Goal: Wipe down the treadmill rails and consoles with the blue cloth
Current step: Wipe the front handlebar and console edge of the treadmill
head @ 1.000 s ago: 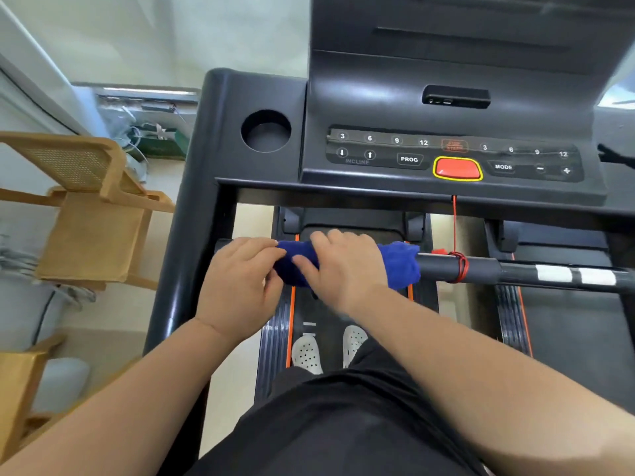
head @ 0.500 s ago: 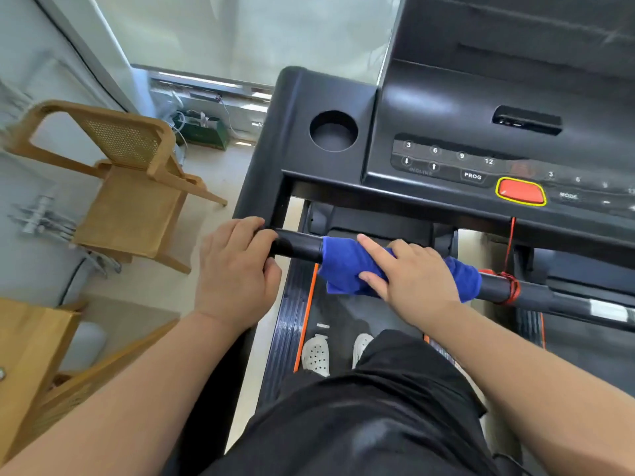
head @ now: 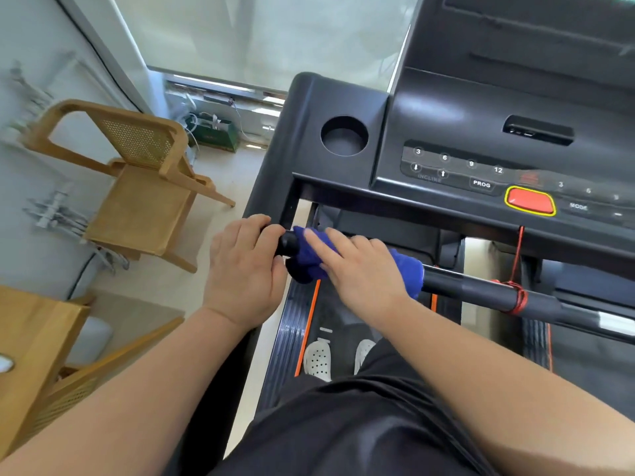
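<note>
My right fingers [head: 323, 240] lie fairly straight and flat along the blue cloth [head: 409, 269], pressing it down on the rail [head: 474, 288]. The thumb is tucked out of sight below, so I cannot tell whether it hooks under. The cloth is wrapped round the left stretch of the rail. Most of it is covered by my right hand [head: 364, 273], with one bunched end showing on the left and another on the right. Just left of it, my left fingers [head: 254, 223] are curled over the very end of the rail and gripping it. The tips are hidden behind the bar, and my left hand [head: 244, 269] nearly touches the cloth.

To the right, a red cord [head: 515, 297] is wound round the rail and runs up under the console [head: 446, 132]. The rail's right end is cut off by the frame edge. The console sits beyond the rail, with a round cup holder [head: 344, 135] on its left. A red button [head: 530, 201] ringed in yellow sits further right. The labels right of that button are blurred, and the screen above is cropped.

Below the rail I see two white shoes [head: 318, 360] on the belt, partly hidden by black clothing. Off to the left stands a wooden chair [head: 137, 187], and a wooden counter [head: 31, 338] is cut by the near left corner
</note>
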